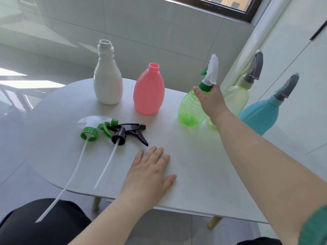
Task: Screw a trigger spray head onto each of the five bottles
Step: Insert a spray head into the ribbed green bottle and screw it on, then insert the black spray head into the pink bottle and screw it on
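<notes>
Black spray head (130, 132), loose on the table (194, 165), dip tube (105, 164) running back toward you: lies just ahead and left of your left grip (150, 174), fingers spread flat, while your right grip (210, 101) pinches the collar (205, 87) on the green bottle (189, 110), farther off.

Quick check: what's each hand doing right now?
Left hand: open, flat on the table.
Right hand: gripping the green bottle at its neck collar.

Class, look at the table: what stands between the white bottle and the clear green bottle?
In the head view, the uncapped pink bottle stands between them.
</notes>
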Demonstrator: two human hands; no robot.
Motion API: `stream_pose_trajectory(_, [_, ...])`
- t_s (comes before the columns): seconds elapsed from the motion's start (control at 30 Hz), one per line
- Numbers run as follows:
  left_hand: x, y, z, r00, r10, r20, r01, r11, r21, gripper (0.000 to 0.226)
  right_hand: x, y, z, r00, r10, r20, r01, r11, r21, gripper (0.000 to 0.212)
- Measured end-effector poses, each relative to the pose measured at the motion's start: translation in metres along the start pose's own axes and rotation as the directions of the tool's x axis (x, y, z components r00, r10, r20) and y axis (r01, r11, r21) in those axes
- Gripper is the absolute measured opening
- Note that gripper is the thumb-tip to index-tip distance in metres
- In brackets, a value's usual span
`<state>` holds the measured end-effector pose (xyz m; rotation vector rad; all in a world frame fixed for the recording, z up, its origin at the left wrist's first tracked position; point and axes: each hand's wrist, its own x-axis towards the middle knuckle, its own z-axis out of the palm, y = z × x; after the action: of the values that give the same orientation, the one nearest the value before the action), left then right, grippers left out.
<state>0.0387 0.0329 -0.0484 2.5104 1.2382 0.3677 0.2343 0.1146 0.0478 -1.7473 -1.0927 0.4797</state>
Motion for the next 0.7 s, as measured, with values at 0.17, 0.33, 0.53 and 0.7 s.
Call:
stream_pose_trajectory(0.17, [-0.004,0.001,-0.005,0.999,0.038,0.005,-0.038,0.999,-0.029,0.056,-0.009,-0.009,-0.010,0.999,0.029,0.022,-0.030,0.999,0.032,0.047])
stream_pose_trajectory(0.33, [-0.026,0.018,-0.033,0.978,0.184,-0.103,-0.193,0.977,-0.091,0.046,-0.026,-0.027,-0.018,1.000,-0.011,0.007,0.012,0.998,-0.066,0.047])
stream_pose_trajectory(0.53, [-0.056,0.014,-0.088,0.890,0.305,-0.340,-0.360,0.926,-0.115,0.037,-0.064,-0.038,0.000,0.950,-0.086,-0.301,0.056,0.993,-0.105,0.034])
stream_pose_trajectory(0.7, [-0.059,-0.042,-0.129,0.876,0.186,-0.444,-0.268,0.955,-0.128,0.044,-0.086,-0.051,0.036,0.966,-0.095,-0.242,0.057,0.985,-0.160,0.025])
